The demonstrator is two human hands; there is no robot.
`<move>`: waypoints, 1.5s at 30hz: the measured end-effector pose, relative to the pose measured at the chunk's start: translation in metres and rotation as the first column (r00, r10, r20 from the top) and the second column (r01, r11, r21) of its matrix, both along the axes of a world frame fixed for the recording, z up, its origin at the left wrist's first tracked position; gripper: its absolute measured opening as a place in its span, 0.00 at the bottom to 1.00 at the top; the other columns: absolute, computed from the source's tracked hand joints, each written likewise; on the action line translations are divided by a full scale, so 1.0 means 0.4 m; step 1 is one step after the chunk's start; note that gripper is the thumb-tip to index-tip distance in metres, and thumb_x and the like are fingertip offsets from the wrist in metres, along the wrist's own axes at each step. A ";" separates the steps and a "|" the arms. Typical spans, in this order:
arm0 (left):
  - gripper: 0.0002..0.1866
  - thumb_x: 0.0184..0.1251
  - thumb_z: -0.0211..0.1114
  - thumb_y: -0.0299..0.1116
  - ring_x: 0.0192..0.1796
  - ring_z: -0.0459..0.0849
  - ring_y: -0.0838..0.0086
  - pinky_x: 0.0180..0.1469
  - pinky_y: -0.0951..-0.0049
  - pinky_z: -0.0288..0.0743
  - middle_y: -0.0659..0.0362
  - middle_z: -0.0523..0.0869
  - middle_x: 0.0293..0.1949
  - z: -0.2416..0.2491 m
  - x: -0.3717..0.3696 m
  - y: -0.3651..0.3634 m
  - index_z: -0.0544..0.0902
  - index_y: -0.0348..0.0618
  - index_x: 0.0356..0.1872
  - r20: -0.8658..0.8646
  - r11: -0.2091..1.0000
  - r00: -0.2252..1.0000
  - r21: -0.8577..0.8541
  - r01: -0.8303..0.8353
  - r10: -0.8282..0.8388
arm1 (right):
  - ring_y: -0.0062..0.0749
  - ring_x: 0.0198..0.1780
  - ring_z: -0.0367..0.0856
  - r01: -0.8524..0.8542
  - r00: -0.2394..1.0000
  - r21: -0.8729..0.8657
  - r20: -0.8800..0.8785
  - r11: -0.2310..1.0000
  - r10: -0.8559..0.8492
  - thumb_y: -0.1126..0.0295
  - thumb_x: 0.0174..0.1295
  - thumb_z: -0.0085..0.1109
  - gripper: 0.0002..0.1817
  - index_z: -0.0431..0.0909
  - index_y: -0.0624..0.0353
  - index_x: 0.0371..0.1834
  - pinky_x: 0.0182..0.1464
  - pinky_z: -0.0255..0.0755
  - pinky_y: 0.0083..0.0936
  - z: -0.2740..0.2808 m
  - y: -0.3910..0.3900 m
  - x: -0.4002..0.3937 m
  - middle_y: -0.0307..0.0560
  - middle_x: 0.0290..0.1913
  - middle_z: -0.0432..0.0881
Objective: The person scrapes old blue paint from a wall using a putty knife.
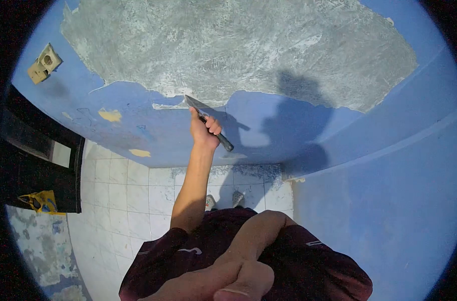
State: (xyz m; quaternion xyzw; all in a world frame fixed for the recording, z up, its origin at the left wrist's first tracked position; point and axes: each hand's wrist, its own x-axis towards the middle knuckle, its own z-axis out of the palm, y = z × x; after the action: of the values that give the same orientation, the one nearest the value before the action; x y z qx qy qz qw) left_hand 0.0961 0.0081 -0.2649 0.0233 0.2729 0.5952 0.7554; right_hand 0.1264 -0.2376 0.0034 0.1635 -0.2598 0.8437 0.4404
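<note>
My left hand is wrapped round the black handle of a scraper, palm side up, with the thumb along the neck. The scraper's grey blade points up and left, its tip right at the lower edge of a rough grey patch on the blue wall. A thin pale strip of loose paint edge shows just left of the blade. My right arm is bent back across my dark shirt toward the camera. The right hand is close below the lens, cut off by the frame, its fingers hidden.
A beige wall socket hangs at the upper left. A dark doorway stands at left, with a yellow bag near it. White floor tiles lie below, with blue flakes along the wall. Another blue wall closes the right side.
</note>
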 end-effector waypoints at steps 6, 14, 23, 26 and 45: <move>0.31 0.72 0.41 0.65 0.13 0.54 0.78 0.15 0.76 0.48 0.67 0.57 0.12 0.018 0.011 -0.004 0.61 0.52 0.19 -0.007 0.999 1.000 -0.034 -0.027 0.026 | 0.33 0.53 0.76 -0.434 0.697 0.200 -0.544 0.878 0.468 0.30 0.66 0.24 0.50 0.64 0.78 0.58 0.48 0.69 0.28 -0.082 0.022 -0.024 0.60 0.54 0.73; 0.30 0.73 0.42 0.64 0.13 0.53 0.79 0.15 0.76 0.47 0.68 0.58 0.13 0.053 0.002 -0.003 0.62 0.51 0.20 0.132 0.998 0.991 -0.063 0.010 -0.002 | 0.30 0.49 0.74 -0.025 0.944 0.236 -0.315 0.971 0.101 0.26 0.62 0.18 0.55 0.62 0.72 0.64 0.48 0.68 0.25 -0.045 0.029 -0.015 0.53 0.52 0.73; 0.25 0.76 0.40 0.57 0.13 0.53 0.79 0.14 0.76 0.46 0.68 0.58 0.13 0.077 0.027 -0.010 0.64 0.49 0.25 0.227 0.998 0.973 -0.066 -0.013 0.027 | 0.31 0.46 0.72 0.309 0.866 0.415 -0.494 0.856 -0.074 0.34 0.68 0.30 0.42 0.69 0.65 0.61 0.51 0.68 0.29 -0.069 0.049 -0.078 0.48 0.48 0.73; 0.25 0.77 0.40 0.55 0.14 0.53 0.80 0.15 0.76 0.47 0.68 0.58 0.14 0.085 0.017 -0.019 0.67 0.48 0.25 0.235 0.997 0.971 -0.059 0.053 -0.037 | 0.31 0.45 0.72 0.315 0.884 0.391 -0.453 0.865 -0.117 0.35 0.68 0.31 0.41 0.69 0.65 0.61 0.50 0.68 0.29 -0.082 0.045 -0.089 0.48 0.47 0.73; 0.24 0.77 0.36 0.55 0.15 0.53 0.79 0.17 0.76 0.48 0.68 0.58 0.15 0.064 0.066 -0.016 0.63 0.49 0.25 0.075 0.996 0.994 -0.038 -0.082 0.085 | 0.30 0.40 0.72 0.431 0.892 0.250 0.030 0.867 -0.451 0.47 0.68 0.39 0.31 0.70 0.65 0.57 0.47 0.71 0.29 -0.068 -0.024 -0.104 0.47 0.43 0.74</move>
State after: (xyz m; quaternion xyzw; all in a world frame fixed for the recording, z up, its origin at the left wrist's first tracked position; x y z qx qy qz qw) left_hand 0.1224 0.0015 -0.2394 -0.0241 0.2547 0.6221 0.7400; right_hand 0.0846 -0.2474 -0.0238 0.1141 -0.4081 0.6899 0.5869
